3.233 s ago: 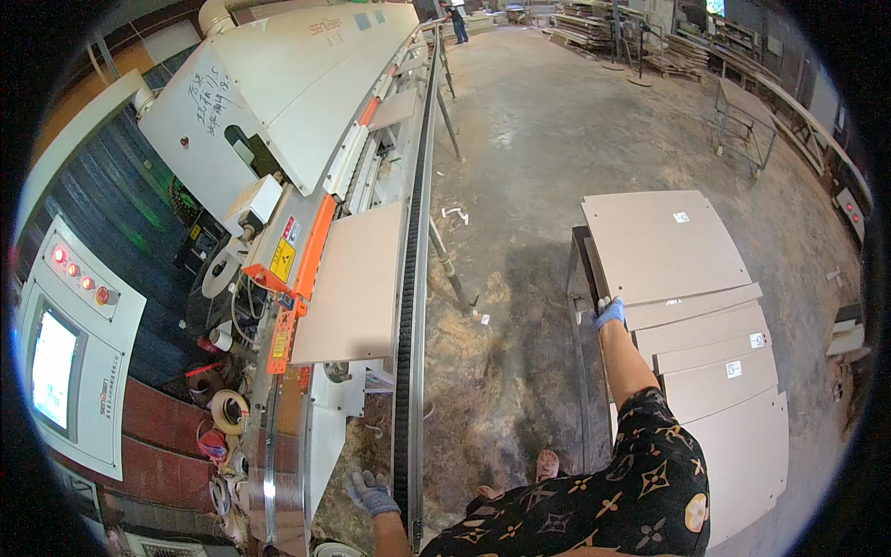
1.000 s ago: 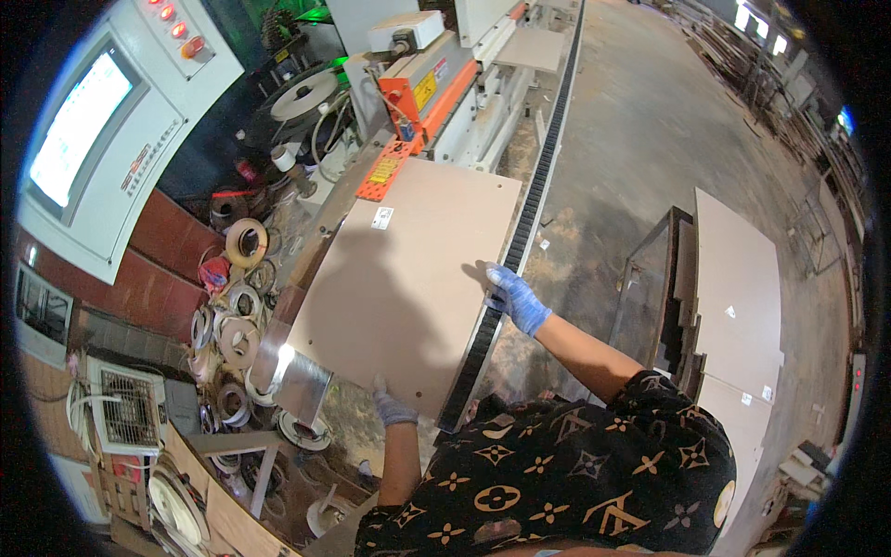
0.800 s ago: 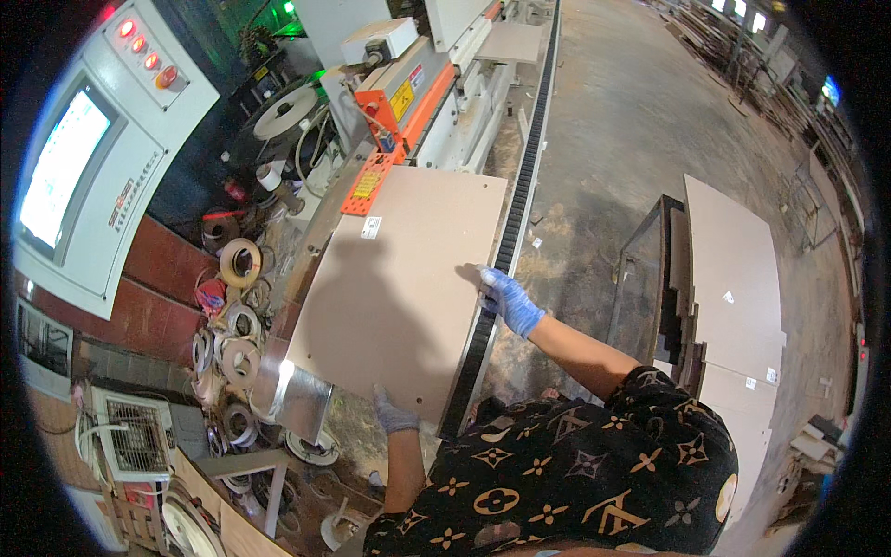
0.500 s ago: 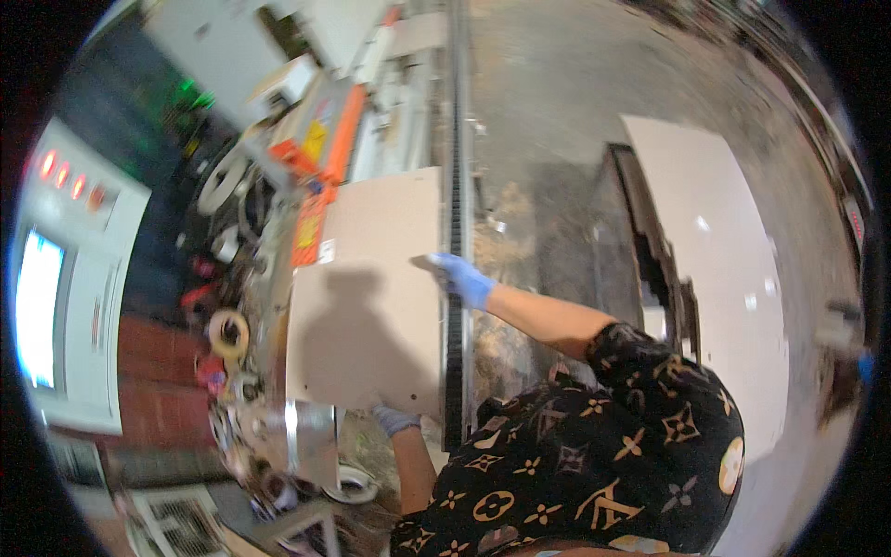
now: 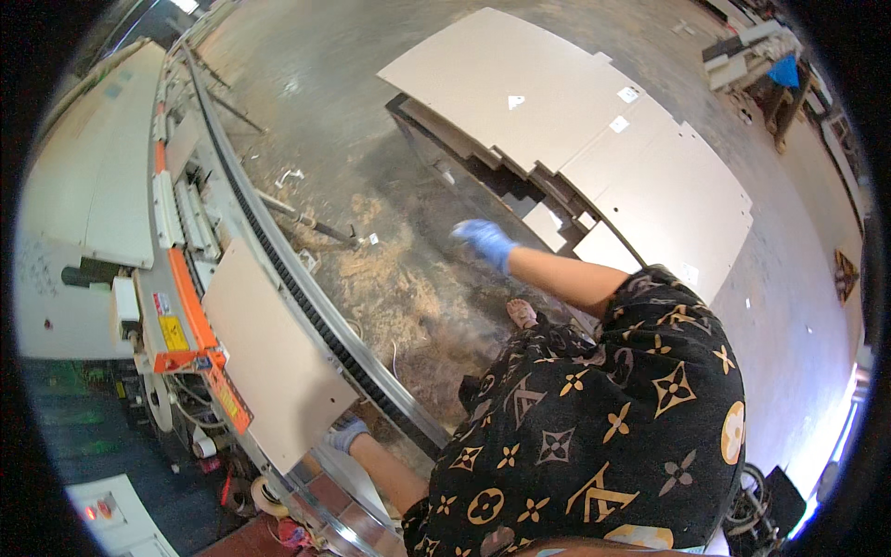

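Observation:
A pale flat panel (image 5: 264, 339) lies on the machine's bed at the left, with a small dark hole near its corner. My left hand (image 5: 347, 433), in a blue-grey glove, is at the panel's near edge and seems to grip it; its fingertips are partly hidden. Away from the panel, my right hand (image 5: 484, 244) in a blue glove is held out above the floor, fingers extended and nothing in them. Beyond it a stack of large pale panels (image 5: 575, 111) has stepped, uneven edges and small white labels on top.
A long metal rail with a black chain track (image 5: 269, 227) runs along the machine beside the panel. An orange guard (image 5: 190, 302) borders its other side. Sawdust and scraps cover the floor (image 5: 371, 232); a roll of tape (image 5: 269, 497) sits at lower left.
My view has swung right toward the stacked panels. My right hand has let go of the panel and moved right, over the floor. My left hand stays at the panel's near edge.

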`<state>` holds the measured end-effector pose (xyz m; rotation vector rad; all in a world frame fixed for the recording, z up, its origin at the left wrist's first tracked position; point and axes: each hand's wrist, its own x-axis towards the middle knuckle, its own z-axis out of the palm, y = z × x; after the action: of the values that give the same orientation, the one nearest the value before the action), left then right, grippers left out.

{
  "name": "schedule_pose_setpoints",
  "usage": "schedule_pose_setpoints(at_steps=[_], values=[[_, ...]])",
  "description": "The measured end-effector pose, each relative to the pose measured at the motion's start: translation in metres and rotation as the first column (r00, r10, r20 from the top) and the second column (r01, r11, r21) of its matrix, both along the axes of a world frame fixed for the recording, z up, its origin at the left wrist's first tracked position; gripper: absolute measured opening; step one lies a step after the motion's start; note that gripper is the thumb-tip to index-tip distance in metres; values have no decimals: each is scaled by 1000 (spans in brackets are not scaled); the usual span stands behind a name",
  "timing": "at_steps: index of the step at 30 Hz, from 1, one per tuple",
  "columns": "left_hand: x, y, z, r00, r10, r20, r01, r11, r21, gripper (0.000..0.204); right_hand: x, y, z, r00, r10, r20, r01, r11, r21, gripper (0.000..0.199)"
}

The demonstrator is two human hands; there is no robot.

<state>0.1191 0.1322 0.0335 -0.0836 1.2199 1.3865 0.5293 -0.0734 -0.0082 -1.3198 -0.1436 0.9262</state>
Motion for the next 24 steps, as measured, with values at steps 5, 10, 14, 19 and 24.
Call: schedule_pose_setpoints(at_steps=[5, 10, 14, 19, 24], values=[[43, -38, 4, 881, 12, -474, 120, 961, 248, 58, 83, -117, -18, 837, -407, -366, 412, 909, -69, 20], [97, -82, 5, 846, -90, -525, 309, 886, 346, 53, 147, -124, -39, 539, -625, -565, 651, 734, -192, 51], [116, -96, 6, 795, -288, -534, 481, 836, 265, 50, 164, -106, -44, 604, -609, -514, 649, 750, -127, 32], [131, -111, 16, 753, -397, -524, 577, 781, 237, 47, 160, -91, -16, 702, -675, -227, 641, 738, -212, 28], [160, -114, 23, 677, -540, -501, 700, 684, 208, 44, 178, -91, 33, 920, -227, 318, 295, 938, -182, 46]])
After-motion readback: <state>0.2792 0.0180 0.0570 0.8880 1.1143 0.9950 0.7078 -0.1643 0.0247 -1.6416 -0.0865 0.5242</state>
